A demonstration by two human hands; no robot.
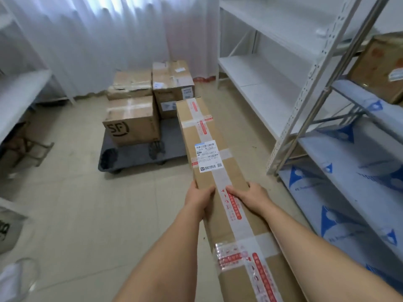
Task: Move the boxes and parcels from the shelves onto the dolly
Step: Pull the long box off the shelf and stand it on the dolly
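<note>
Three boxes loaded, a long one in the person's hands.

On the grey flat plastic dolly (pixel 130 154) stand three brown cardboard boxes (pixel 133 123); its right strip looks free. The left hand (pixel 199 198) and right hand (pixel 250 196) grip the long narrow brown cardboard parcel (pixel 209 147) by its sides, pointed at the dolly. One brown carton (pixel 379 66) waits on the white metal shelves (pixel 327 68).
</note>
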